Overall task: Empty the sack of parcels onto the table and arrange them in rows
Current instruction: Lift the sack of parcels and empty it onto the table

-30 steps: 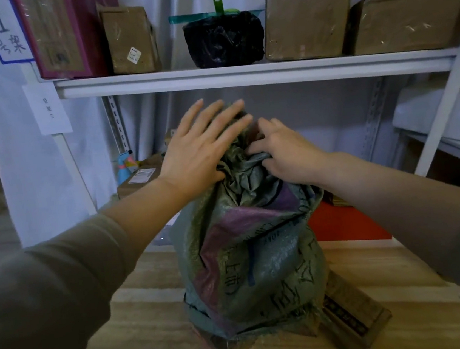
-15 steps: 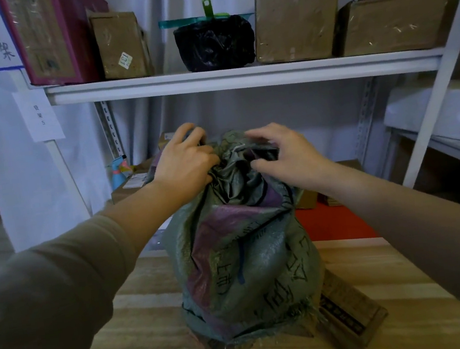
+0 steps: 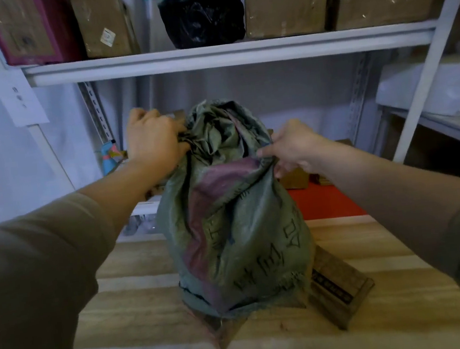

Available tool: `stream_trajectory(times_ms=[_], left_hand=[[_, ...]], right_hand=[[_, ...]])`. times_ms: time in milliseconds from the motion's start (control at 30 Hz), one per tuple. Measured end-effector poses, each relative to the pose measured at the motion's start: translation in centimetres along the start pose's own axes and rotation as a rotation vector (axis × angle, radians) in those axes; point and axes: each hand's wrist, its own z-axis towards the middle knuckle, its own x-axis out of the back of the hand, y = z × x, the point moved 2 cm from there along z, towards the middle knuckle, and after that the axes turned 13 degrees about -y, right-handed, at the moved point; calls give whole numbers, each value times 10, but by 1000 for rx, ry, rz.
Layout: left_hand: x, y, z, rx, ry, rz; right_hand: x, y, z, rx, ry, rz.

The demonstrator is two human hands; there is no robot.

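Observation:
A full green woven sack with black printed characters and a purple patch stands upright in the middle of the wooden table. My left hand grips the bunched cloth at the sack's upper left. My right hand pinches the cloth at the upper right. The crumpled top sits between my hands. A brown cardboard parcel pokes out from under the sack's right side, and a corner of another parcel shows at the front. What the sack holds is hidden.
A white metal shelf runs across just behind and above the sack, carrying cardboard boxes and a black bag. A white upright post stands at the right. A red surface with small boxes lies behind the table.
My left hand went from flat on the sack's top to gripping its left side. My right hand slid out to the right side. The two hands have drawn apart, spreading the top.

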Motion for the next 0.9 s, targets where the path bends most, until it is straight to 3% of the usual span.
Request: stream_trajectory(times_ms=[167, 300, 533, 633, 733, 900], left_hand=[[16, -12, 2, 155, 68, -214], [2, -19, -2, 226, -8, -391], [-15, -9, -15, 56, -235, -797], [-17, -4, -16, 23, -277, -625], [-19, 9, -19, 62, -215, -440], [-22, 10, -23, 152, -73, -476]], right_hand=[[2, -40, 15, 174, 212, 122], [-10, -56, 23, 197, 208, 238], [-19, -62, 27, 176, 185, 430], [-22, -64, 27, 144, 145, 502], [-23, -64, 26, 146, 107, 548], [-20, -47, 30, 159, -54, 516]])
